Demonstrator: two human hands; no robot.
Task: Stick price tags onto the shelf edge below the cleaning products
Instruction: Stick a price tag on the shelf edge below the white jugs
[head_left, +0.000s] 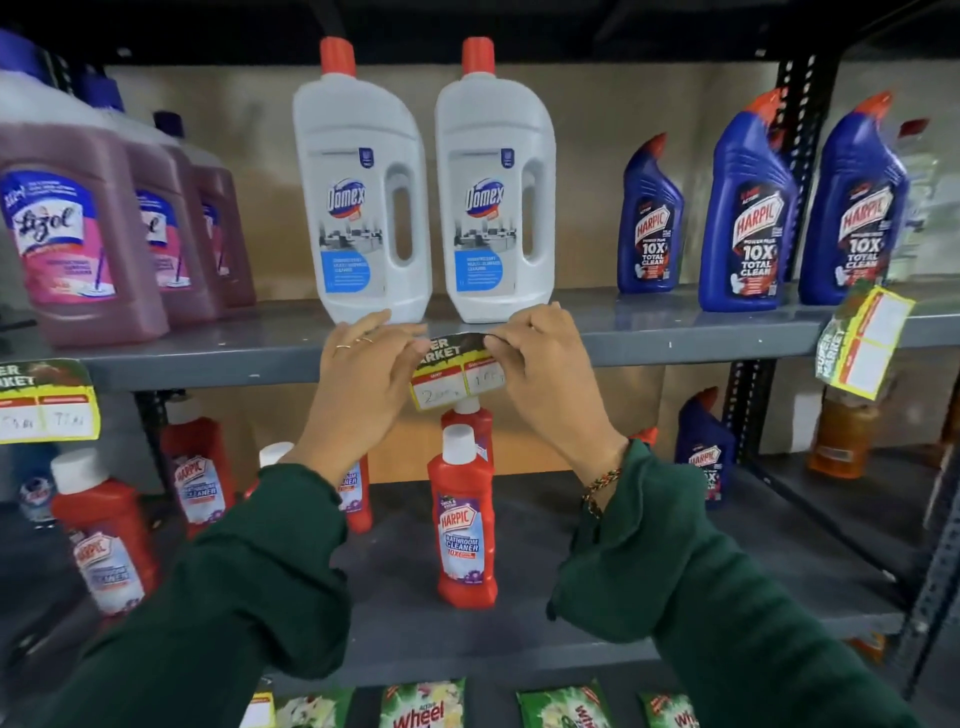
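A price tag (453, 371) with a dark header and two handwritten white boxes lies against the grey shelf edge (701, 345), just below two white Domex bottles (358, 208). My left hand (361, 384) presses on the tag's left end with fingers spread flat. My right hand (545, 374) pinches the tag's top right corner against the edge. Another tag (47, 400) is stuck on the edge at far left under the pink Lizol bottles (78, 234). A third tag (862, 340) hangs tilted at the right below the blue Harpic bottles (748, 218).
Red Harpic bathroom cleaner bottles (465, 519) stand on the lower shelf under my hands. A black perforated upright (800, 171) runs down at the right. Green Wheel packets (421, 706) line the bottom. An orange bottle (839, 441) sits lower right.
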